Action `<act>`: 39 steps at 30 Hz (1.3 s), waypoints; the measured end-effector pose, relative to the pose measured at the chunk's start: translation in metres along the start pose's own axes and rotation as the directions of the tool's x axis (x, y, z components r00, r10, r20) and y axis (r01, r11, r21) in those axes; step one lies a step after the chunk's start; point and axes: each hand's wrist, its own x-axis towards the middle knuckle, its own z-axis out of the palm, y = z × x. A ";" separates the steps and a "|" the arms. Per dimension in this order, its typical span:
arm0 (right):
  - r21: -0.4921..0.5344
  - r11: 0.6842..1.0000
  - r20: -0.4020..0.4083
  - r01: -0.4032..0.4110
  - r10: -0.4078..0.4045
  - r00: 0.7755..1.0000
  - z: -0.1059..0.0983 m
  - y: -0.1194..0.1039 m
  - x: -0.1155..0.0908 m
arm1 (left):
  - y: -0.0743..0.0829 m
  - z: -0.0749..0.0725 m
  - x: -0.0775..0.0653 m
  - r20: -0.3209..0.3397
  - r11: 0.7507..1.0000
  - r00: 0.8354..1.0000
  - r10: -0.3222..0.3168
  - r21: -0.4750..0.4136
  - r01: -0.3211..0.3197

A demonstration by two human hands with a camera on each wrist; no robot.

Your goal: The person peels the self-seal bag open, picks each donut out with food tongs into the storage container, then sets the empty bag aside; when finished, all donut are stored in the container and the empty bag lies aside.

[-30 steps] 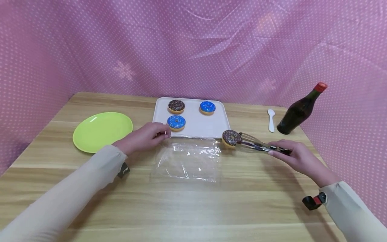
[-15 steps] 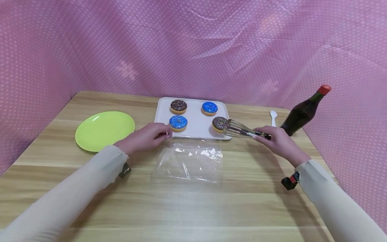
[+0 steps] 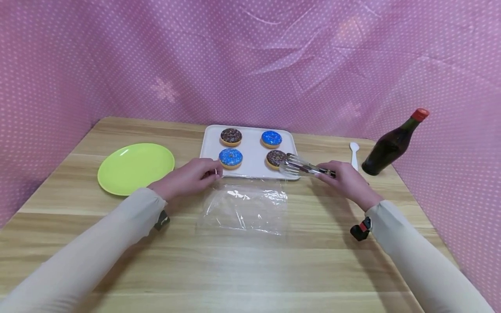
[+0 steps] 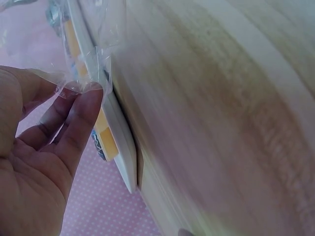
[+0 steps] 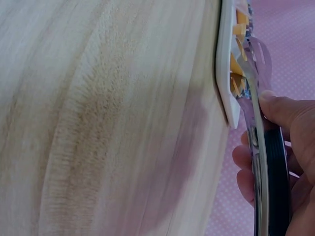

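My left hand (image 3: 188, 176) pinches a corner of a clear plastic bag (image 3: 242, 213) between thumb and fingertips at the tray's front edge. The pinch shows close up in the left wrist view, on the bag's film (image 4: 98, 69). With my right hand (image 3: 346, 182) I grip metal tongs (image 3: 313, 169) by their dark handle (image 5: 275, 172). The slotted tong heads lie at the right side of a chocolate doughnut (image 3: 275, 159), at the front right of the white tray (image 3: 252, 130). The tray also bears another chocolate doughnut (image 3: 231, 136) and two blue doughnuts, one front left (image 3: 230, 158), one back right (image 3: 271, 138).
A lime green plate (image 3: 135, 169) lies on the wooden table (image 3: 242, 274) at the left. To the right stand a dark bottle with a red cap (image 3: 391, 145) and a white spoon (image 3: 354, 154), partly behind my right hand. Pink dotted cloth (image 3: 250, 65) hangs around the table.
My right hand has moved left with the tongs, bringing the chocolate doughnut from beside the tray onto its front right; the tong heads now sit at its right edge. My left hand stays put.
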 end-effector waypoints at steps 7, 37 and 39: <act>0.001 1.000 -0.006 0.006 -0.006 1.000 0.003 0.001 0.000 | 0.001 0.001 0.001 0.001 1.000 1.000 -0.003 -0.003 0.003; 0.045 0.996 -0.190 -0.080 0.087 0.978 -0.010 0.023 -0.029 | 0.027 -0.006 -0.013 -0.111 0.958 0.984 0.140 0.267 -0.106; 0.037 0.992 -0.160 -0.121 0.126 0.979 -0.009 0.027 -0.032 | 0.033 -0.003 -0.016 -0.064 0.937 0.980 0.190 0.308 -0.162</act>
